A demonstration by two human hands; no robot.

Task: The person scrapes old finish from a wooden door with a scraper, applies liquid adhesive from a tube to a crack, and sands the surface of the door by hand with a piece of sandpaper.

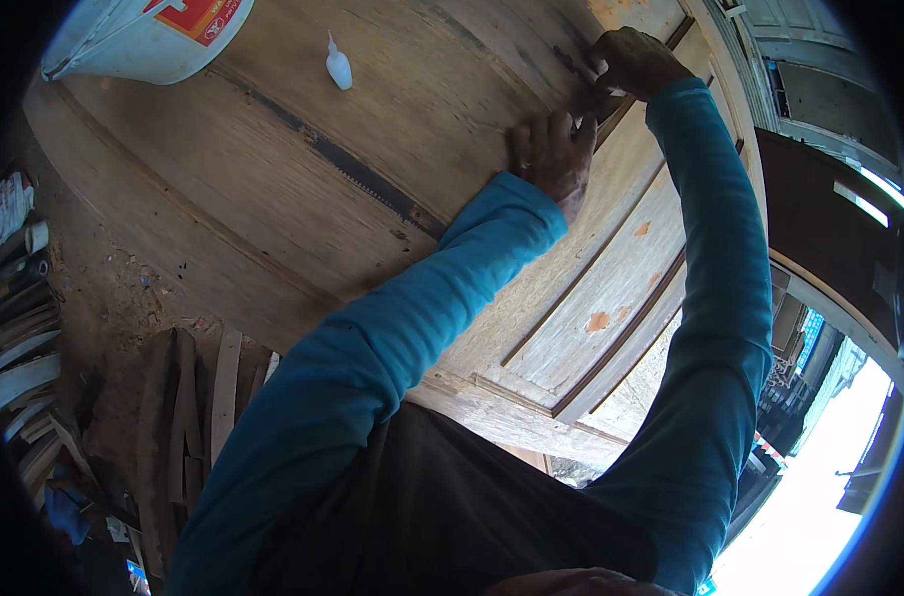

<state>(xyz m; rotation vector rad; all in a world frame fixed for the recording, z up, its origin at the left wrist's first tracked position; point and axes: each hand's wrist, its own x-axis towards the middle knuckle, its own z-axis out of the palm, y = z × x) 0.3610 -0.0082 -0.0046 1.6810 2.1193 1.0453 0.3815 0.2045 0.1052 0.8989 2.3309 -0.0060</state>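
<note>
My left hand [556, 159] rests on the wooden panel, fingers slightly bent and apart, beside a thin dark wood strip [616, 121] along a panel edge. Farther off and to the right, my right hand [638, 65] is closed just above the same edge. Whatever its fingers pinch is hidden in shadow. A toothed saw blade [357, 179] lies flat on the brown boards, left of my left forearm. Toward the far side stands a small white squeeze bottle [339, 68] with a narrow nozzle.
A white bucket [189, 50] with a red label sits at the far left of the wooden surface [174, 189]. To the right lies a pale panelled door [581, 298] with dark mouldings. Curved wood offcuts [25, 372] are piled on the dirt floor at left.
</note>
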